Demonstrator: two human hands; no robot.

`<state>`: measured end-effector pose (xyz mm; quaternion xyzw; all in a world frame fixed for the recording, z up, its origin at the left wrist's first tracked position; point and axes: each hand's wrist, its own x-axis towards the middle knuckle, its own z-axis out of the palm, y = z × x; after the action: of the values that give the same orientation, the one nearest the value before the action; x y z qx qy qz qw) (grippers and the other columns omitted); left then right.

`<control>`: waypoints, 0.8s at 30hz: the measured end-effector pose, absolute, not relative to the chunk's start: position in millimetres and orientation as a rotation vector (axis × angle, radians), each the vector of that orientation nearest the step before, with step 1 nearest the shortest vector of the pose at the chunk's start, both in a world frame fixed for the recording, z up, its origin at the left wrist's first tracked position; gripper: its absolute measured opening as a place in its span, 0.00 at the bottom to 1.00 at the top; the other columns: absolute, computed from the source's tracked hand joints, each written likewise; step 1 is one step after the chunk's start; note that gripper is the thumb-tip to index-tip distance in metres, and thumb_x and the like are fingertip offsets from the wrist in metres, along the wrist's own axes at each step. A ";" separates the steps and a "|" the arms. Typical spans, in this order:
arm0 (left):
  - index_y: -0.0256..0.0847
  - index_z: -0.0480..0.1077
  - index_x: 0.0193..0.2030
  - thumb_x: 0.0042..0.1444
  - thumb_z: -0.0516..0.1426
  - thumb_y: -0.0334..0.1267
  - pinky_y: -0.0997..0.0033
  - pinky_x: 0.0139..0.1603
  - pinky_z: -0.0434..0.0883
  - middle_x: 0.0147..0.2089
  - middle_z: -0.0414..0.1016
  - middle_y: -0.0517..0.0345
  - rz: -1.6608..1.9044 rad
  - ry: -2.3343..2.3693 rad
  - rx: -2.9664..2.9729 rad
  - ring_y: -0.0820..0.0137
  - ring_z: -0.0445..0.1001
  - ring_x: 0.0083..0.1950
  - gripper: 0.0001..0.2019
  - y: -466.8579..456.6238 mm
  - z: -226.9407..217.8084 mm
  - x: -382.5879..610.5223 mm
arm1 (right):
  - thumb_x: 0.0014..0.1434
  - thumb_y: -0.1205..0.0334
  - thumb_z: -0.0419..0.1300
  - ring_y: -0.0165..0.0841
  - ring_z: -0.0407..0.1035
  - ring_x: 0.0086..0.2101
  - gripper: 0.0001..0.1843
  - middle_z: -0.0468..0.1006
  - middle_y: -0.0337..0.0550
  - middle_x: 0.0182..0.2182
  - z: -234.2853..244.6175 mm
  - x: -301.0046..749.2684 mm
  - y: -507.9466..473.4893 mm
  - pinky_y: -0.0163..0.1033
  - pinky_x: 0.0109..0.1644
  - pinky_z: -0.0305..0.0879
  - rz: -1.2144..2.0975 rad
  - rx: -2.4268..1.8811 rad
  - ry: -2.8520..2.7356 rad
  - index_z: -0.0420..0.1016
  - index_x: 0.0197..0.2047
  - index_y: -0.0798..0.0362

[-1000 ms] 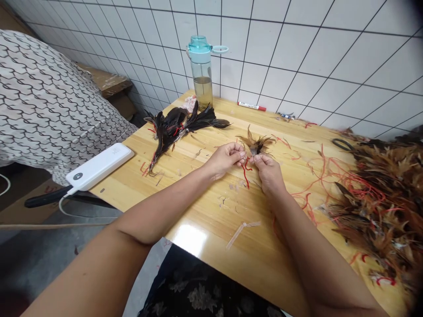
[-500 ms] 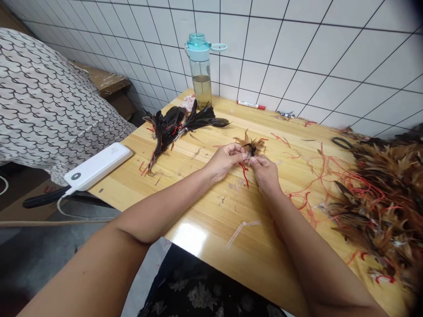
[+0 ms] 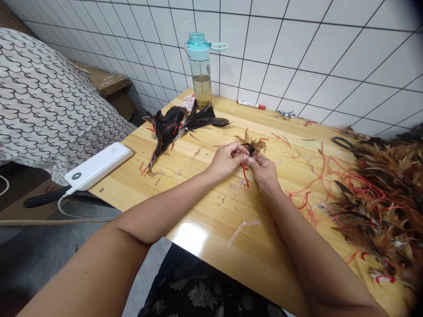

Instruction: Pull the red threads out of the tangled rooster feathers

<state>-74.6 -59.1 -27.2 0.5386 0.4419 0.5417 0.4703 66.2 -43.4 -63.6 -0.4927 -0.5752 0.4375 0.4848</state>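
Observation:
Brown and black feathers [image 3: 251, 145] are bunched above the middle of the wooden table [image 3: 205, 220], between my two hands. My left hand [image 3: 228, 159] pinches the base of this feather bunch from the left. From the right, my right hand [image 3: 263, 171] closes thumb and finger on the same base, its tips touching those of the left. A short piece of red string [image 3: 245, 175] lies just below the fingertips; whether it joins the bunch is hidden by my fingers.
Black feathers [image 3: 172, 127] tied with red lie at the back left, beside a water bottle [image 3: 201, 72]. A large brown feather pile [image 3: 380, 198] and tangled red string fill the right side. A white power bank [image 3: 99, 167] rests at the left edge. A red marker [image 3: 251, 105] lies near the wall.
My fingertips have shifted slightly at the base of the feathers, the right hand moving a little to the left. Both hands keep their hold.

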 end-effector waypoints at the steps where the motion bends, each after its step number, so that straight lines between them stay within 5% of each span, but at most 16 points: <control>1: 0.36 0.72 0.33 0.48 0.61 0.30 0.74 0.39 0.68 0.31 0.74 0.60 1.324 1.083 1.328 0.76 0.71 0.33 0.04 -59.0 -27.5 -74.7 | 0.49 0.53 0.62 0.34 0.66 0.34 0.11 0.71 0.40 0.29 -64.2 66.6 -42.9 0.44 0.45 0.64 1.038 -1.209 -1.424 0.71 0.25 0.52; 8: 0.37 0.68 0.39 0.48 0.61 0.29 0.72 0.43 0.69 0.34 0.74 0.59 1.326 1.045 1.277 0.75 0.73 0.36 0.10 -58.5 -24.6 -77.1 | 0.53 0.55 0.57 0.35 0.66 0.34 0.11 0.71 0.41 0.28 -62.1 67.7 -41.8 0.44 0.46 0.63 0.919 -1.218 -1.497 0.70 0.23 0.51; 17: 0.37 0.71 0.37 0.50 0.58 0.29 0.73 0.41 0.66 0.36 0.74 0.58 1.306 1.297 1.413 0.75 0.70 0.35 0.06 -47.1 -27.8 -95.0 | 0.54 0.56 0.62 0.22 0.60 0.23 0.12 0.72 0.36 0.30 -41.6 97.2 -24.1 0.30 0.24 0.54 1.176 -1.198 -0.968 0.64 0.28 0.52; 24: 0.39 0.75 0.35 0.52 0.57 0.29 0.69 0.43 0.66 0.38 0.74 0.55 1.030 1.473 1.979 0.71 0.70 0.37 0.06 -27.9 -17.2 -84.8 | 0.54 0.59 0.59 0.19 0.54 0.19 0.11 0.67 0.33 0.28 -42.7 129.5 -4.5 0.26 0.19 0.49 1.155 -1.240 -0.767 0.59 0.29 0.51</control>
<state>-84.8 -27.9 -17.2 0.7202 0.5358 0.3748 0.2319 129.5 -4.5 -42.7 -0.5345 -0.3307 0.4978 0.5976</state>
